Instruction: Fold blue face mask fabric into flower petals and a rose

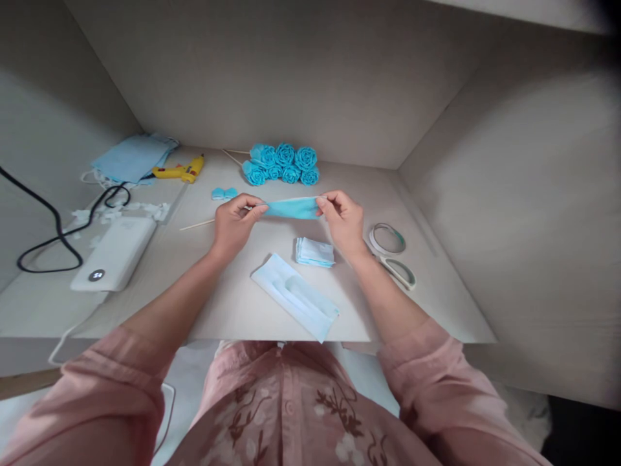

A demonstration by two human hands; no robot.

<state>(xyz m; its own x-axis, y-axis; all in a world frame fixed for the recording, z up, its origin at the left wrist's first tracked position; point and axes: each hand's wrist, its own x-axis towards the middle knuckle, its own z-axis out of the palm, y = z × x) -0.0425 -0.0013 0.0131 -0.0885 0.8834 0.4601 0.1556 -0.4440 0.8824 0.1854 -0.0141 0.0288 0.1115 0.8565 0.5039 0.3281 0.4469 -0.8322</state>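
Between my two hands a folded strip of blue face-mask fabric (294,208) is stretched level above the table. My left hand (236,223) pinches its left end, and my right hand (343,220) pinches the right end between thumb and fingers. Below the strip sits a small stack of cut pale-blue pieces (314,252). Nearer to me lies an opened-out pale-blue mask sheet (297,296), set at a slant. A thin wooden stick (196,225) pokes out to the left from behind my left hand. Two small blue petal-like pieces (224,193) lie just beyond that hand.
Several blue fabric roses (284,164) on sticks lie at the back. Back left are a yellow glue gun (182,171) and piled masks (130,158). A white power bank (116,254), black cable (58,220) and white scraps sit left. Right are a tape roll (387,239) and scissors (402,273).
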